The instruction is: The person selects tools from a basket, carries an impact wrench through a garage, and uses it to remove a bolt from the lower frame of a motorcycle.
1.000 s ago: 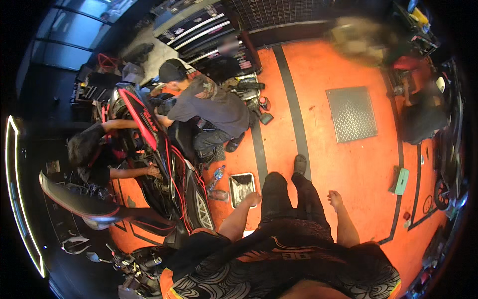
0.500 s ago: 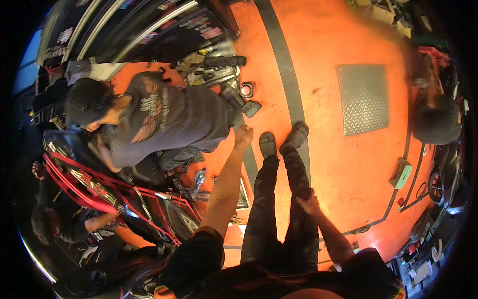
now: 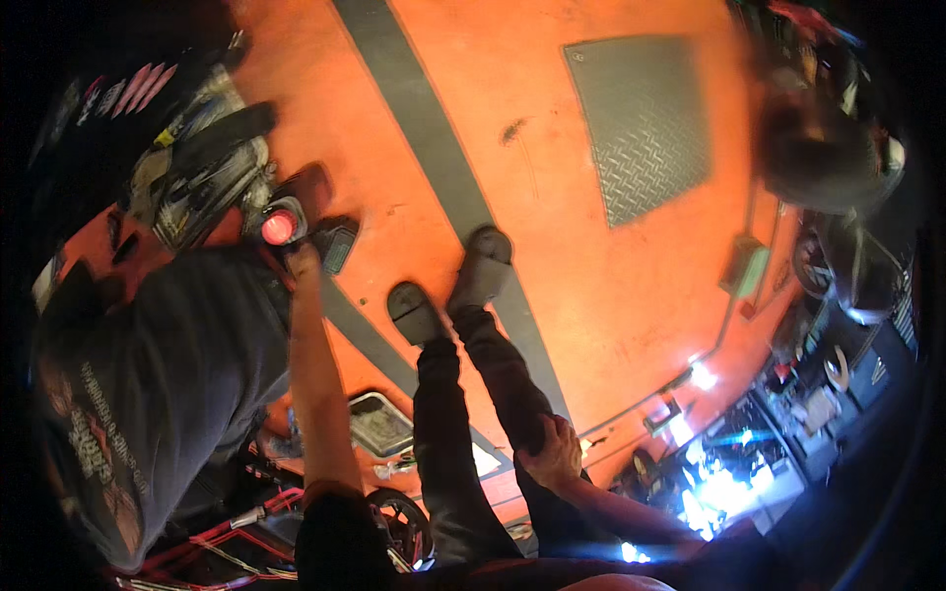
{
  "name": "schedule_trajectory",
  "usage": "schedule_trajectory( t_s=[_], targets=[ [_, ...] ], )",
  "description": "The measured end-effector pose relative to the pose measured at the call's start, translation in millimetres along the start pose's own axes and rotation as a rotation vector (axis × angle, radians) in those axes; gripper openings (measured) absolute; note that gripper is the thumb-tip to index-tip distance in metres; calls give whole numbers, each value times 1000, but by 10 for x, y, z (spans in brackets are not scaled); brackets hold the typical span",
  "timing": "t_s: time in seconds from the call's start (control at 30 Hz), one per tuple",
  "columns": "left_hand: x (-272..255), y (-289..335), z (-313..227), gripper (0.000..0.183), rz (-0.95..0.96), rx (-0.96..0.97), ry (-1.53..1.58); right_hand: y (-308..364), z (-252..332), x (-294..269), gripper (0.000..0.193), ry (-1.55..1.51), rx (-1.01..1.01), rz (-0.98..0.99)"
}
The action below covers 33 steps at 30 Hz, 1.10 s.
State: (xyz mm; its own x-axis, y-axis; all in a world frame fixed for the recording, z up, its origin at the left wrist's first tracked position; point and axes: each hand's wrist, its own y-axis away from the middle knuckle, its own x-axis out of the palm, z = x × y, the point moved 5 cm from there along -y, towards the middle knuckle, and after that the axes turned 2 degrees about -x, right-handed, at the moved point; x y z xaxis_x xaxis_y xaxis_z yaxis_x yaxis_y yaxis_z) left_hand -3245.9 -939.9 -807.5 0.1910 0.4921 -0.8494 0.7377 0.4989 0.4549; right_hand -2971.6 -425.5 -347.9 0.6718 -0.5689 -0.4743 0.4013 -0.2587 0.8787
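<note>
My left arm stretches forward, with my left hand point(image 3: 304, 262) beside a round, pale-rimmed thing with a red-orange middle point(image 3: 280, 227). A dark, blocky thing point(image 3: 336, 242) lies just right of the hand. Blur hides the fingers, so I cannot tell whether they grip or touch either one. On my dark trouser leg point(image 3: 503, 360), near the knee, rests my right hand point(image 3: 555, 453), fingers apart and holding nothing. A co-worker in a dark printed shirt point(image 3: 187, 364) bends close to my left arm.
A heap of tools point(image 3: 212, 187) lies beyond the co-worker. A tray point(image 3: 380, 426) sits near my left leg, above red tubing point(image 3: 222, 537). The orange floor bears a dark stripe point(image 3: 419, 108) and a tread plate point(image 3: 645, 128). A bright glare point(image 3: 724, 488) covers equipment at right.
My view has swung, shifting the floor and plate leftward. My left hand has come from beside the co-worker up to the round thing. My right hand stays on the leg.
</note>
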Motion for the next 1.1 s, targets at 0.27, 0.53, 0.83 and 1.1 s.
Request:
schedule_trajectory(
  t_s=[0.27,0.53,0.83,1.1],
  targets=[
    [768,303,-522,36,100,281,-317,-47,-75,-113,69,-7,73,-27],
    [733,673,-887,40,216,224,-196,57,-140,6,64,-41,217,53],
    [91,1415,-1050,44,377,73,21,121,-227,-4,65,-138,206,57],
    [-179,2071,-1022,48,605,-159,178,110,-196,7,73,-124,206,119]
  ],
)
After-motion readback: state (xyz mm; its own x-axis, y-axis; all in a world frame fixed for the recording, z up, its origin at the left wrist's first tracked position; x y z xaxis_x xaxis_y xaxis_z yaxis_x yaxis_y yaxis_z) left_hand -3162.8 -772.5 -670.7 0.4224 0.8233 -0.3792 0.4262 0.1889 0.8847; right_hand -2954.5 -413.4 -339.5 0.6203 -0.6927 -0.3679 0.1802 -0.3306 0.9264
